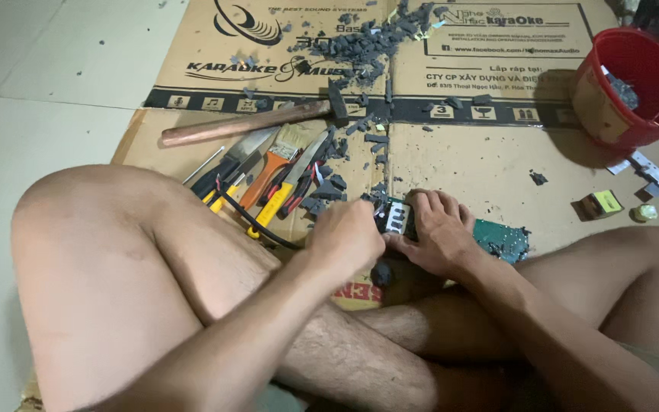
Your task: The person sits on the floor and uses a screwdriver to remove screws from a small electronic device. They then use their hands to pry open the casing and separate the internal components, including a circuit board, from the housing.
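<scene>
I sit cross-legged on flattened cardboard (459, 152). My right hand (432, 229) presses down on a green circuit board (505, 240) and grips a black-and-white component (397, 217) on its near-left end. My left hand (345, 240) is closed tight beside it, against the same component; whether a tool sits in the fist is hidden. Dark broken chips lie around both hands.
A wooden-handled hammer (253, 122) lies above a row of pliers, a paintbrush and screwdrivers (268, 179). A heap of dark grey fragments (368, 46) sits at the top. At right are a red bucket (634, 88), a small yellow block (600, 204) and metal strips (657, 179).
</scene>
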